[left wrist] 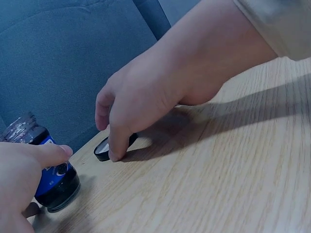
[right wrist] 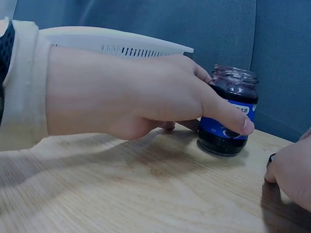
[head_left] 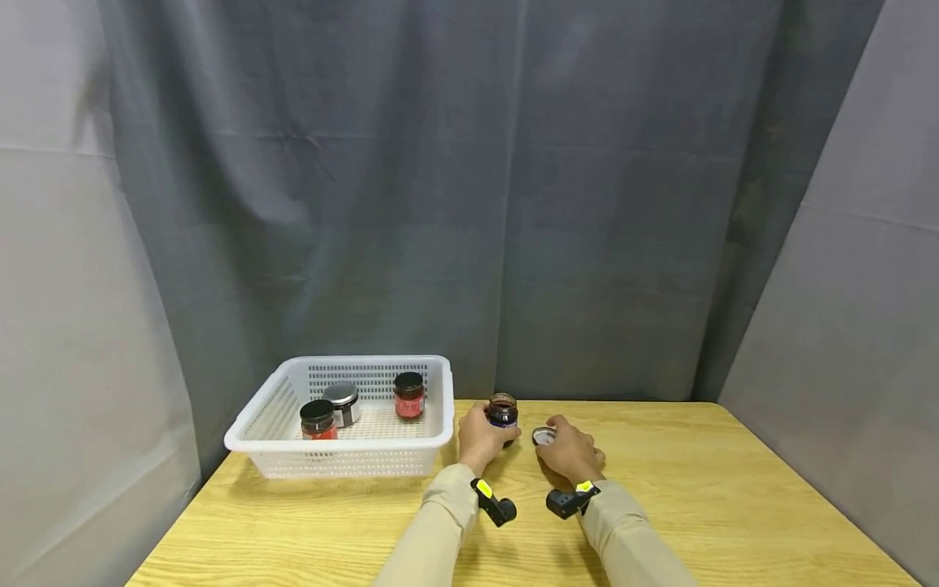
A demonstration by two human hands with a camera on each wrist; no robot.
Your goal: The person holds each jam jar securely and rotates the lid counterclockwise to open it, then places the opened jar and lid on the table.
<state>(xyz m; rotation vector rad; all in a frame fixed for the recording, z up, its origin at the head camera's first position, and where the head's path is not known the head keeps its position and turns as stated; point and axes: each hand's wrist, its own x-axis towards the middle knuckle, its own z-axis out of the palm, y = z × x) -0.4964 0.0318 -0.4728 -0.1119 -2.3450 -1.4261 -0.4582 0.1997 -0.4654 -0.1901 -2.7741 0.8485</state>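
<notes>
An uncapped glass jar [head_left: 503, 414] of dark contents with a blue label [right wrist: 228, 121] stands upright on the table. My left hand [head_left: 480, 439] grips it from the left side, thumb across the label in the right wrist view. To the right of the jar, my right hand [head_left: 570, 450] pinches a dark-rimmed jar lid [head_left: 544, 436]. The lid lies at the tabletop with its pale inside facing up, as the left wrist view shows beside the fingers [left wrist: 118, 138]. Part of the lid is hidden by the right hand.
A white perforated basket [head_left: 337, 465] sits on the left of the wooden table [head_left: 734, 505]. In it are a red-labelled jar [head_left: 409, 395], another dark-lidded jar [head_left: 319, 420] and a silver-lidded jar [head_left: 342, 403]. A grey curtain [head_left: 587, 204] hangs behind the table.
</notes>
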